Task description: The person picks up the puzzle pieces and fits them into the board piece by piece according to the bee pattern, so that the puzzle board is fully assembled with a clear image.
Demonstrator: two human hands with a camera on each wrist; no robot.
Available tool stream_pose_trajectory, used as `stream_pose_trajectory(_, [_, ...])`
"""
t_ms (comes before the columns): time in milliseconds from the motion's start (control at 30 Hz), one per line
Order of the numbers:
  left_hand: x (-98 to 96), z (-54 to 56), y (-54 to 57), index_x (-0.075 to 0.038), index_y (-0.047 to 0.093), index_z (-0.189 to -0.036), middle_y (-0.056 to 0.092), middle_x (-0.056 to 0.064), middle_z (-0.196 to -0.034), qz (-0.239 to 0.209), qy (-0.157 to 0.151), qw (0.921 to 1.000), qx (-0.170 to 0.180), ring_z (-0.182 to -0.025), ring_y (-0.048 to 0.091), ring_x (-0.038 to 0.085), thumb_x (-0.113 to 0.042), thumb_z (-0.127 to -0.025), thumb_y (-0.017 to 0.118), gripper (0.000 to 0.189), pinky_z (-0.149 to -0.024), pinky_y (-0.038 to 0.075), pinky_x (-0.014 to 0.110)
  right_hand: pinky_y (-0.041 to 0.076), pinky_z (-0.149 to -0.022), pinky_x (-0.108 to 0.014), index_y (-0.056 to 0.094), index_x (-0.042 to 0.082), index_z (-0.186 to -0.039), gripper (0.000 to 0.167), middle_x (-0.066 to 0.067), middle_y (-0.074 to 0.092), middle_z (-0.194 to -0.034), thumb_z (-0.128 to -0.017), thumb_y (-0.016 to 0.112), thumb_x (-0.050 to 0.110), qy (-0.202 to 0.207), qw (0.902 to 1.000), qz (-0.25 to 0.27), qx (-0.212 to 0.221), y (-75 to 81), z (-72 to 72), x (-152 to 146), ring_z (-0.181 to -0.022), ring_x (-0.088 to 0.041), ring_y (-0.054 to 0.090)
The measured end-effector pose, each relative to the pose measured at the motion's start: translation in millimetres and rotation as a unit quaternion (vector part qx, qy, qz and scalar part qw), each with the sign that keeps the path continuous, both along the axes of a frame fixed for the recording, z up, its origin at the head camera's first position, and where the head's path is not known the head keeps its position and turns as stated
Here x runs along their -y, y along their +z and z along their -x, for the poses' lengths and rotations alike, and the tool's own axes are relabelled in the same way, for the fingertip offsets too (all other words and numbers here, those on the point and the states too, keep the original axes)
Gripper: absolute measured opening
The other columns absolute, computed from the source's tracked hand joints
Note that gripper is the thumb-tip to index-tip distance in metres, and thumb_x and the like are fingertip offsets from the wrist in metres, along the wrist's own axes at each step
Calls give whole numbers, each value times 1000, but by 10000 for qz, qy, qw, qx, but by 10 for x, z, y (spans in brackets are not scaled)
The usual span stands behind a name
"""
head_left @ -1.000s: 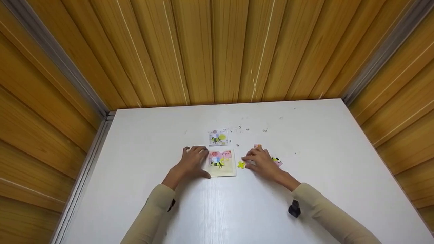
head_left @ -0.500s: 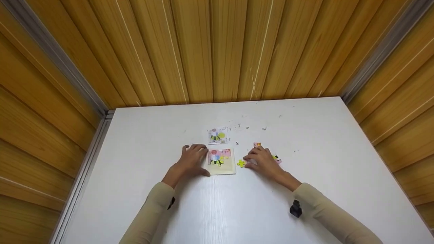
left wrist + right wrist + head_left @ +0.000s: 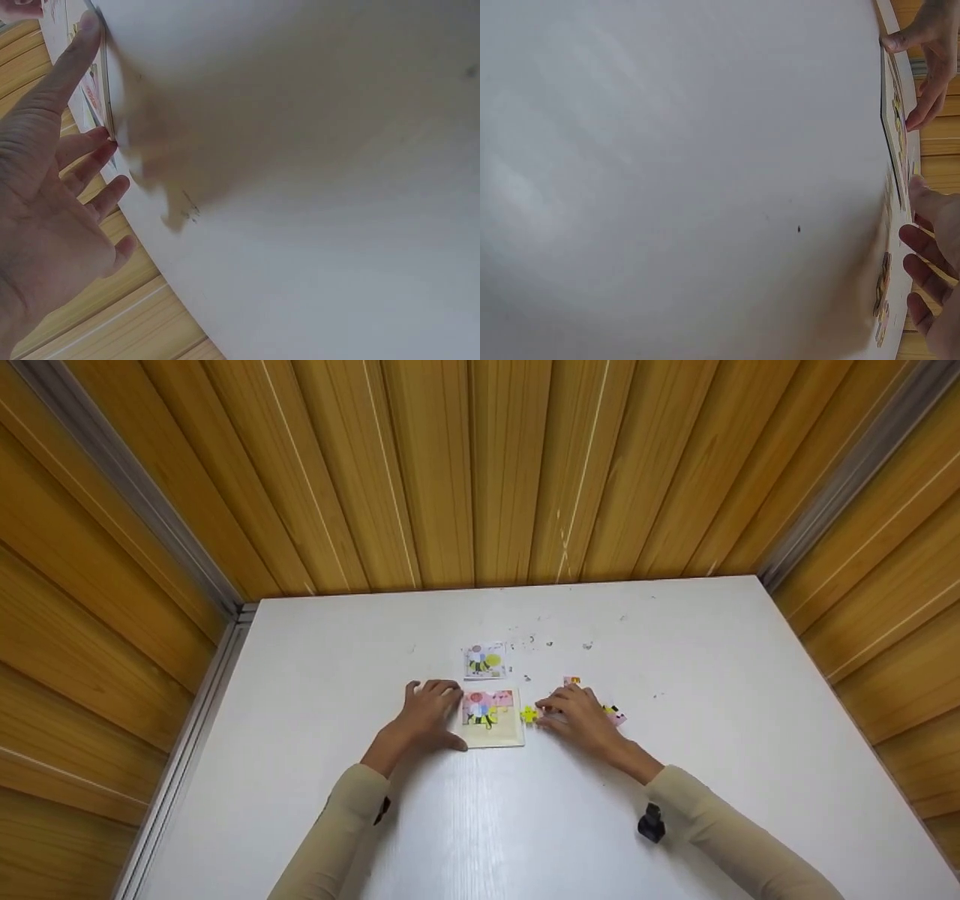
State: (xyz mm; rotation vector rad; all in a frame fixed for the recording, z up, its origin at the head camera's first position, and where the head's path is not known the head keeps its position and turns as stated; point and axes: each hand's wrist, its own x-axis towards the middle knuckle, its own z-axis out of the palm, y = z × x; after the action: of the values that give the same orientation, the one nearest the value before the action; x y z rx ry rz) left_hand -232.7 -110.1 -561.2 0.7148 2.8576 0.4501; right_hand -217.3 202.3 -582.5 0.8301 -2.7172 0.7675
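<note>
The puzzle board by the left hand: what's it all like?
The puzzle board is squarish and pale, like wood, with a border. Joined pieces in pink, yellow, white and black cover much of its upper part; the lower part is bare. It lies flat on the white table. The left hand touches its left side. A yellow piece is by its right edge; I can't tell if they touch.

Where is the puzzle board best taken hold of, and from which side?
Probably grip the puzzle board by its left rim, from the left: it lies flat, and the left hand spans that straight edge, thumb to fingers; the right hand and yellow piece crowd its right side.
</note>
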Motion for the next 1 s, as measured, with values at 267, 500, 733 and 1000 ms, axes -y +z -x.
stream_pose_trajectory(267, [-1, 5, -24, -7, 55, -144, 52, 12, -150, 49, 39, 10000, -9, -143, 42, 36, -53, -67, 92, 97, -116, 24, 67, 47, -101, -48, 78, 9, -109, 27, -3, 72, -98, -88, 80, 27, 113, 9998, 125, 94, -22, 36, 151, -96, -21, 63])
stream_pose_trajectory(500, [4, 19, -38, -8, 55, -144, 53, 12, -151, 119, 16, 9999, -74, -142, 44, 36, -54, -66, 92, 97, -115, 26, 67, 50, -90, -42, 78, 10, -109, 27, -4, 71, -101, -88, 80, 28, 190, 9996, 173, 152, -31, 62, 273, -97, -21, 62])
stream_pose_trajectory(733, [11, 25, -35, -7, 56, -142, 54, 13, -149, -18, -18, 9999, -154, -141, 45, 37, -54, -65, 93, 98, -114, 27, 68, 51, -90, -42, 78, 10, -110, 29, -6, 69, -108, -86, 81, 28, 159, 9992, 309, 190, -71, 107, 355, -102, -22, 62])
stream_pose_trajectory(1000, [8, 14, -20, -5, 55, -143, 53, 14, -149, -119, -57, 9999, -81, -140, 45, 38, -51, -65, 93, 98, -114, 27, 68, 49, -98, -47, 77, 11, -111, 31, -8, 68, -115, -86, 80, 29, 147, 9985, 316, 422, -108, 127, 393, -110, -26, 61])
